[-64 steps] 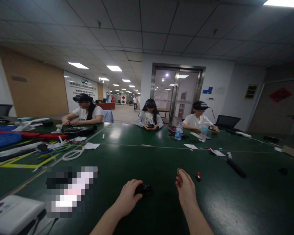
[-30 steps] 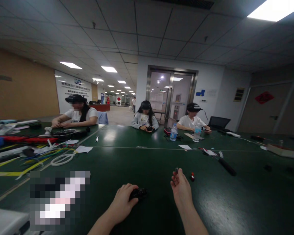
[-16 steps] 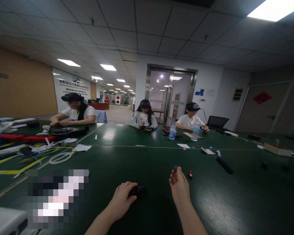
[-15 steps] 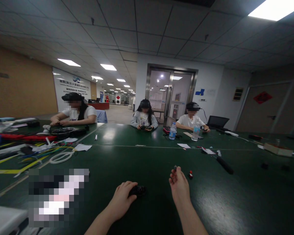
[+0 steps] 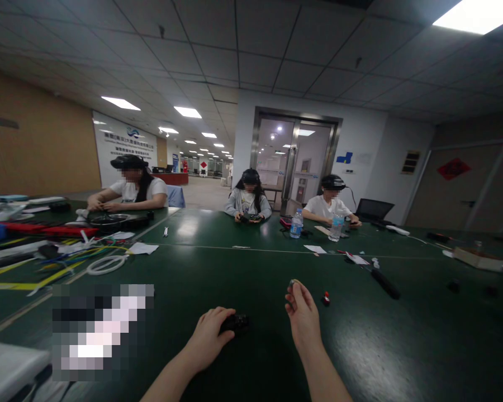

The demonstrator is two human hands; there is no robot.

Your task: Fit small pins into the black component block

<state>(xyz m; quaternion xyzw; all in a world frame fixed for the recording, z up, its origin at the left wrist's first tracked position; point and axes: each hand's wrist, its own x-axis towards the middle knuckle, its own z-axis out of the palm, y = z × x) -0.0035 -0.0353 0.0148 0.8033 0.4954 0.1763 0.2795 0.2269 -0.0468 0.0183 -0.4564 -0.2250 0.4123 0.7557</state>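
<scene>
A small black object point(image 5: 240, 323) with fine detail on its top lies on the dark green table point(image 5: 260, 273). My left hand point(image 5: 205, 340) is closed around its left end, thumb in front and fingers behind. To the right, my right hand point(image 5: 304, 315) is raised above the table, pinching a small greyish piece point(image 5: 292, 283) between thumb and fingertips. That piece is too small to name. Just right of this hand lies a small red and dark item point(image 5: 326, 299), apart from the fingers.
A black-handled tool point(image 5: 384, 283) lies at the right. Water bottles point(image 5: 296, 224) stand farther back. At the left are a white coiled tube point(image 5: 107, 265), cables and a white box-like object point(image 5: 12, 368). Several people sit across the table, including one in grey sleeves point(image 5: 232, 205).
My right hand has shifted slightly left and up, and the small piece in it shows a different side. My left hand stays on the black object.
</scene>
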